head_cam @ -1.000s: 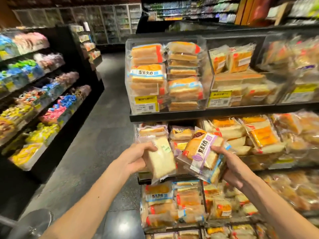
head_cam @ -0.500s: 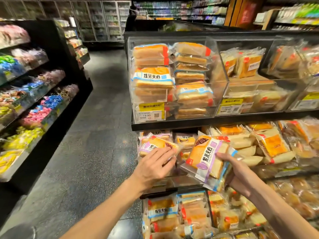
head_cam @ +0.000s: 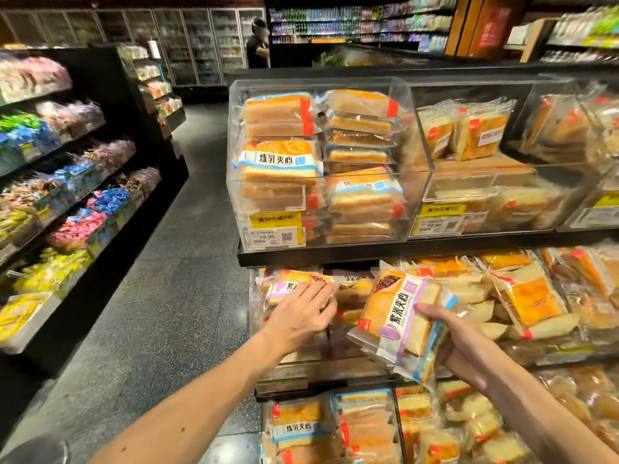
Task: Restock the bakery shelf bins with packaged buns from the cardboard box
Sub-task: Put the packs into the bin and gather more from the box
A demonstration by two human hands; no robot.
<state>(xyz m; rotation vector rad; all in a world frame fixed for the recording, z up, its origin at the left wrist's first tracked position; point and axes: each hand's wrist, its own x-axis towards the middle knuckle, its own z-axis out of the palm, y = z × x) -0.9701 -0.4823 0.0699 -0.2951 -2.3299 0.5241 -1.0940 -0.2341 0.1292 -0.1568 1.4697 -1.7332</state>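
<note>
My left hand (head_cam: 299, 318) lies with straight fingers on a purple-labelled bun pack (head_cam: 284, 285). The pack lies flat at the top of the left bin (head_cam: 294, 365) on the middle shelf. My right hand (head_cam: 464, 341) grips a small stack of the same purple-labelled bun packs (head_cam: 398, 316) from below, its thumb across their front. It holds them tilted in front of the neighbouring bin. The cardboard box is not in view.
Clear bins on the top shelf (head_cam: 335, 254) hold stacked blue-labelled sandwich packs (head_cam: 281, 162). More packs fill the bottom bins (head_cam: 301, 426) and the bins to the right (head_cam: 532, 296). Candy shelves (head_cam: 67, 202) line the left of the aisle floor (head_cam: 174, 279). A person (head_cam: 257, 41) stands far back.
My left hand carried its pack forward and laid it flat in the left middle bin. My right hand kept its stack roughly in place.
</note>
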